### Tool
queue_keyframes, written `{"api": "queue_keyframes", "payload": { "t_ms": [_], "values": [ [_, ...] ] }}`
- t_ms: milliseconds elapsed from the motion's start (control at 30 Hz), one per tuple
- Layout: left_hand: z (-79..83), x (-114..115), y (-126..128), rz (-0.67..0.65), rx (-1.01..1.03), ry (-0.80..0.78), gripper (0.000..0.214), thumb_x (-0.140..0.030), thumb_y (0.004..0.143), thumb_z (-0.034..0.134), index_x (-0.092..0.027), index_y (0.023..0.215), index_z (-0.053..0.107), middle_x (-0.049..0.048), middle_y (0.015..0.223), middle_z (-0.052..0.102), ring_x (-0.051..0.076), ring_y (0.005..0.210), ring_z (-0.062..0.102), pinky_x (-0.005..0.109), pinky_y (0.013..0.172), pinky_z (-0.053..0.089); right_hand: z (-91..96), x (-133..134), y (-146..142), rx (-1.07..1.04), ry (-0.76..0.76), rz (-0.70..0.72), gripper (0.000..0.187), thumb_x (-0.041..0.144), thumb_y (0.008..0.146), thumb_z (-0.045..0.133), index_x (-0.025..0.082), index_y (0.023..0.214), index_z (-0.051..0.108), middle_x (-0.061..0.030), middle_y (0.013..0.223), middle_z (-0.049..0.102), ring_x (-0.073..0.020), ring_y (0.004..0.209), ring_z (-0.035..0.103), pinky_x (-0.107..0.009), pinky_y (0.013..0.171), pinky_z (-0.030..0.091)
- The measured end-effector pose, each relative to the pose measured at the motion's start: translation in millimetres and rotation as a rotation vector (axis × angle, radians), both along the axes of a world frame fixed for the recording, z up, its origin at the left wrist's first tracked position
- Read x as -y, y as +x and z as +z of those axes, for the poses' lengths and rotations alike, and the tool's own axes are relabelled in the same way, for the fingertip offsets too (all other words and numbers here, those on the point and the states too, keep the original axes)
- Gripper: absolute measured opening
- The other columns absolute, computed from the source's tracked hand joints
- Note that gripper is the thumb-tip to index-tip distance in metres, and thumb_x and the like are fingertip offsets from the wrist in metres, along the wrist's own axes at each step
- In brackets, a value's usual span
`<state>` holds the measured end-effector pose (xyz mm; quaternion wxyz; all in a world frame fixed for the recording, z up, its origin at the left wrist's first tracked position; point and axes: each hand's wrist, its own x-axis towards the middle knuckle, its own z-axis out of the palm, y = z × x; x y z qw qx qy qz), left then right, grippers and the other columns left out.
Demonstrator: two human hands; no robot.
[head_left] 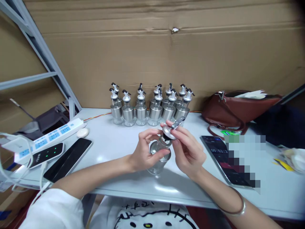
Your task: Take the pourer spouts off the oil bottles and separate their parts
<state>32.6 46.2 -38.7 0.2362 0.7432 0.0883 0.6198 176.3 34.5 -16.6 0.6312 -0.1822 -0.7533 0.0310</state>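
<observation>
My left hand (144,152) is wrapped round a clear glass bottle (157,159) that stands tilted on the white table (114,140). My right hand (188,149) pinches a silver pourer cap (170,130) with a black spout, held at an angle at the bottle's neck. Whether the cap is seated on the neck I cannot tell. Behind the hands stand several finished bottles (149,108) with silver collars and pourer caps, in rows against the cardboard wall.
At the left lie a power strip (51,135), a small white oval object (82,132), a black device (46,154) and a dark phone (69,157). A tablet showing a timer (220,156) lies at the right, behind it a brown bag (238,108). Metal shelf frame at far left.
</observation>
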Motion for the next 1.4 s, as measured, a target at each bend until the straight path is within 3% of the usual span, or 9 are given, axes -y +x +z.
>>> {"api": "queue_keyframes", "payload": {
  "t_ms": [167, 400, 600, 767, 933, 1033, 1267, 1400],
  "values": [
    [1.6, 1.6, -2.2, 0.004, -0.097, -0.003, 0.066, -0.018, 0.085, 0.058, -0.027, 0.140, 0.022, 0.0121, 0.118, 0.060, 0.019, 0.097, 0.064, 0.034, 0.083, 0.053, -1.5, -1.7, -1.4, 0.078, 0.057, 0.017, 0.050, 0.005, 0.081, 0.050, 0.024, 0.126, 0.055, -0.0113, 0.121, 0.061, -0.0254, 0.109, 0.061, -0.040, 0.080, 0.056],
    [-3.4, -1.0, -2.6, 0.083, -0.108, 0.051, 0.070, -0.020, 0.080, 0.063, -0.024, 0.141, 0.028, 0.0144, 0.132, 0.053, 0.021, 0.107, 0.062, 0.030, 0.084, 0.054, -9.4, -6.1, -6.4, 0.070, 0.101, 0.009, 0.064, 0.007, 0.074, 0.054, 0.024, 0.135, 0.043, -0.0108, 0.121, 0.056, -0.0256, 0.110, 0.057, -0.041, 0.082, 0.054],
    [-12.9, 0.5, -2.4, 0.120, -0.133, 0.042, 0.066, -0.020, 0.083, 0.057, -0.028, 0.140, 0.025, 0.0113, 0.118, 0.061, 0.015, 0.082, 0.065, 0.029, 0.070, 0.055, -10.5, -2.7, -8.2, 0.107, 0.055, -0.014, 0.063, 0.009, 0.076, 0.051, 0.029, 0.134, 0.039, -0.0104, 0.119, 0.053, -0.0257, 0.108, 0.057, -0.043, 0.081, 0.054],
    [-18.5, 3.0, 0.1, 0.037, -0.142, 0.048, 0.067, -0.022, 0.085, 0.051, -0.029, 0.143, 0.018, 0.0092, 0.106, 0.063, 0.014, 0.073, 0.062, 0.026, 0.063, 0.053, -16.4, 2.1, -13.6, 0.090, 0.062, -0.072, 0.061, 0.016, 0.075, 0.050, 0.029, 0.133, 0.036, -0.0114, 0.120, 0.049, -0.0265, 0.104, 0.055, -0.044, 0.077, 0.054],
    [-20.2, 0.3, 0.4, -0.043, -0.162, 0.029, 0.067, -0.029, 0.083, 0.054, -0.035, 0.140, 0.019, 0.0081, 0.117, 0.058, 0.019, 0.088, 0.064, 0.033, 0.072, 0.055, -20.0, -1.0, -13.2, 0.061, 0.102, 0.011, 0.059, 0.017, 0.074, 0.052, 0.029, 0.130, 0.038, -0.0110, 0.121, 0.046, -0.0266, 0.106, 0.054, -0.042, 0.074, 0.054],
    [-22.2, -1.2, 1.2, -0.082, -0.146, 0.033, 0.071, -0.030, 0.080, 0.059, -0.035, 0.139, 0.019, 0.0072, 0.114, 0.057, 0.018, 0.083, 0.064, 0.031, 0.068, 0.056, -22.9, -5.0, -13.4, 0.011, 0.114, 0.076, 0.055, 0.019, 0.075, 0.053, 0.028, 0.128, 0.042, -0.0105, 0.118, 0.047, -0.0264, 0.107, 0.054, -0.041, 0.073, 0.055],
    [-25.7, -0.5, 5.8, -0.067, -0.114, 0.068, 0.069, -0.028, 0.082, 0.059, -0.039, 0.136, 0.019, 0.0074, 0.114, 0.055, 0.020, 0.086, 0.064, 0.033, 0.067, 0.055, -33.1, -7.2, -15.8, -0.056, 0.075, 0.080, 0.049, 0.024, 0.076, 0.054, 0.032, 0.123, 0.044, -0.0080, 0.110, 0.048, -0.0233, 0.097, 0.058, -0.038, 0.067, 0.058],
    [-25.9, -1.9, 4.6, -0.069, -0.115, 0.095, 0.069, -0.027, 0.082, 0.056, -0.036, 0.139, 0.018, 0.0080, 0.112, 0.055, 0.019, 0.084, 0.063, 0.033, 0.066, 0.055, -29.5, -6.1, -13.1, -0.011, 0.118, 0.073, 0.053, 0.024, 0.078, 0.054, 0.028, 0.129, 0.042, -0.0106, 0.115, 0.051, -0.0243, 0.096, 0.061, -0.040, 0.068, 0.059]
  ]
}}
